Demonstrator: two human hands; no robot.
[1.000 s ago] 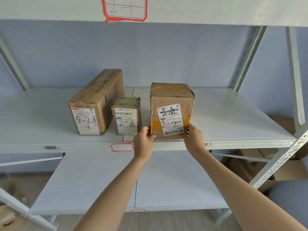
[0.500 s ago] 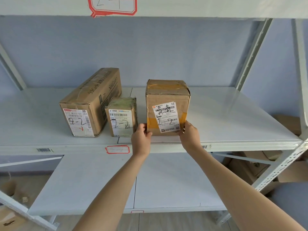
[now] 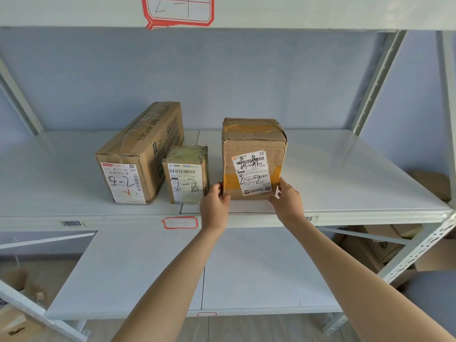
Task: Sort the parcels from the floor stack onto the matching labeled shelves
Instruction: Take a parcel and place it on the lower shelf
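Head view: the taped parcel (image 3: 254,157) is standing upright on the middle shelf (image 3: 345,169), near the front edge, label facing the camera with "2-2" handwritten on it. The left hand (image 3: 215,204) is pinching the parcel's lower left front corner, thumb on the front face and fingers curled round the left side. The right hand (image 3: 287,202) is gripping the lower right corner the same way, thumb on the front. So both hands are closed on the parcel, one per bottom corner; neither is nearer, and the parcel is lying straight ahead of and slightly above both wrists. The base is looking flat on the shelf, though whether weight is fully off the hands cannot be told.

The parcel is roughly cubic, slightly taller than wide, so its long axis is running vertical; the front face is squared to the shelf edge, maybe turned a touch right. The red-bordered shelf tag (image 3: 180,222) on the front lip, just left of the left hand, is reading faintly "2-2", matching the label.

To the left, a small parcel (image 3: 186,176) is sitting just beside the left hand, apart from the taped one by a narrow gap, and a long carton (image 3: 138,156) further left is running front to back. Both are marked "2-2".

Judgement: placement nearly done; the next move is likely letting go and pulling both hands straight back, minding the left hand's closeness to the small parcel.
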